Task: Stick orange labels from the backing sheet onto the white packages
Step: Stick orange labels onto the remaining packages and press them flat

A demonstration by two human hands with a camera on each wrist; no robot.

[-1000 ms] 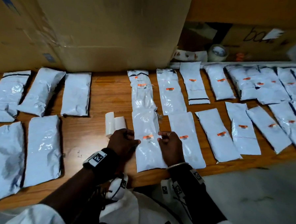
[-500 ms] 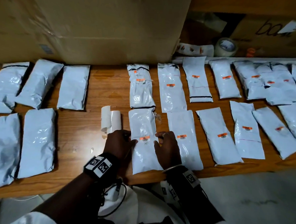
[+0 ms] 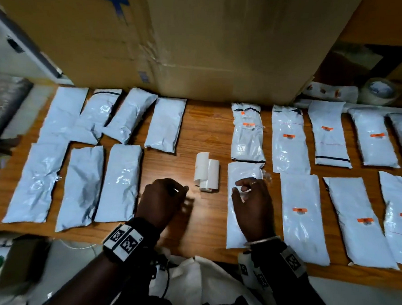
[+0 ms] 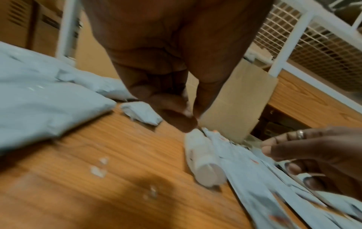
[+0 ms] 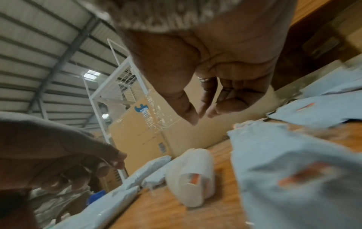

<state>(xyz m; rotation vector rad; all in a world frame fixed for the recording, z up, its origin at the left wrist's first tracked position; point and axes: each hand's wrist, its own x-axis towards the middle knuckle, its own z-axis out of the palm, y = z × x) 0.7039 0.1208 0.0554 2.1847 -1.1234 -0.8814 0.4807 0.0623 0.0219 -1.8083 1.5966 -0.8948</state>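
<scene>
Left hand (image 3: 161, 199) is hovering over bare tabletop (image 3: 203, 133), fingers curled with thumb meeting fingertips; possibly pinching something tiny, too blurred to tell. Right hand (image 3: 253, 201) is hanging over the nearest white package (image 3: 239, 226), fingers loosely apart, gripping nothing, and hiding that package's label in the head view. The curled backing sheet (image 3: 206, 173) is lying between the hands, one orange label (image 5: 195, 178) showing only in the right wrist view. Unlabelled packages (image 3: 119, 183) are sitting left, labelled packages (image 3: 301, 216) right; the far right ones are cut off by the frame edge.
</scene>
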